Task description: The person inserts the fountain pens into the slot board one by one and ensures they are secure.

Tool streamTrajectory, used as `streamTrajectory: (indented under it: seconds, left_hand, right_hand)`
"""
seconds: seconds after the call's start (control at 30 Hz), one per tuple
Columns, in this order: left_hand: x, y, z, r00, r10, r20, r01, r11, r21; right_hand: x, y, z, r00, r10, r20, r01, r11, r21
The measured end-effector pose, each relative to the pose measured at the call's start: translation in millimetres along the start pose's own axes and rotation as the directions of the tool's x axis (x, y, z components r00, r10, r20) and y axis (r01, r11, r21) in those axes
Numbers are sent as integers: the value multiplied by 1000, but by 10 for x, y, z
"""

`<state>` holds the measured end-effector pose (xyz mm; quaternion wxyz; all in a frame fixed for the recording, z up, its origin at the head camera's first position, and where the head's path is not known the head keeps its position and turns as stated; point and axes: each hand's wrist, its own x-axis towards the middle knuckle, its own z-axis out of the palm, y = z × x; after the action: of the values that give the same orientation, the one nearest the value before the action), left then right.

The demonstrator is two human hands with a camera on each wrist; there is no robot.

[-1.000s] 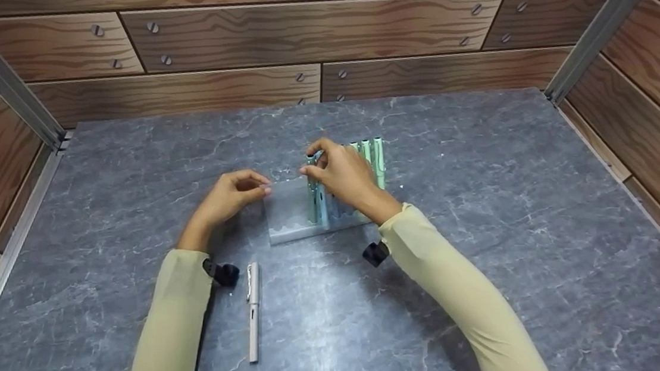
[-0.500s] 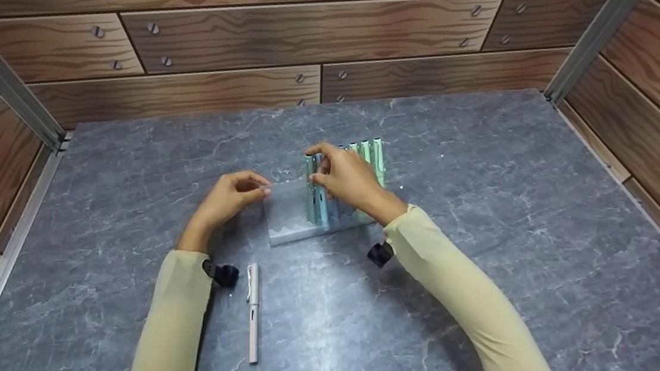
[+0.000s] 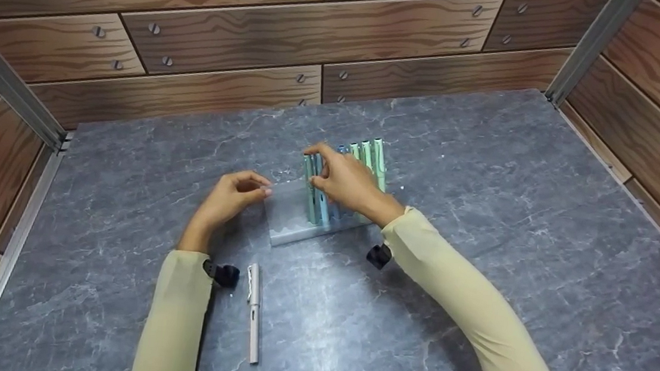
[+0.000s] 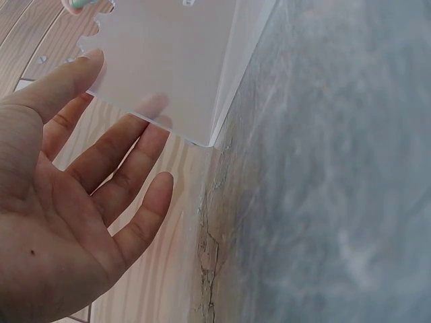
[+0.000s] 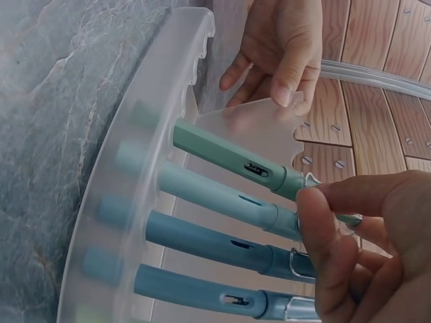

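A frosted clear pen stand (image 3: 286, 208) stands on the table, its left part bare of pens. My left hand (image 3: 230, 198) pinches its left edge; the left wrist view shows the thumb (image 4: 91, 67) before the panel and fingertips behind it. Several blue and green pens lean in the slots. My right hand (image 3: 345, 178) is at the leftmost dark green pen (image 5: 222, 155), with thumb and index finger at its cap and clip. Beside it stand a pale aqua pen (image 5: 215, 195) and two blue ones, the nearer a blue pen (image 5: 202, 239). My right hand hides some caps in the head view.
A silver-grey pen (image 3: 254, 316) lies on the grey marbled table (image 3: 443, 321), in front of the stand and right of my left forearm. Light green pens (image 3: 378, 154) fill the stand's right end. Wood-patterned walls (image 3: 229, 39) enclose the table.
My right hand has shifted slightly right, its thumb moving right across the dark green pen. That pen's top leans a little further left. My left hand stays at the stand's edge.
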<state>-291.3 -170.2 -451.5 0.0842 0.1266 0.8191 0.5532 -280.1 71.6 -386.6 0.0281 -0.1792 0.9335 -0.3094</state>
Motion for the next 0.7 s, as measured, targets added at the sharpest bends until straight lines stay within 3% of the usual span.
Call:
streamTrajectory:
  seconds: [0.13,0.37,0.7]
  left_hand:
    - [-20,41,3,1000,-1,2,1,1000,-13]
    - [-179,342,2,1000,-5,7,5,1000,5]
    - [-177,346,-3,1000,-5,13,5,1000,2]
  right_hand:
    - [0,-3,14,1000,8,10,-8,1000,5]
    - [1,-16,32,999,39,33,-39,999,22]
    - [15,-6,49,999,39,22,-40,999,19]
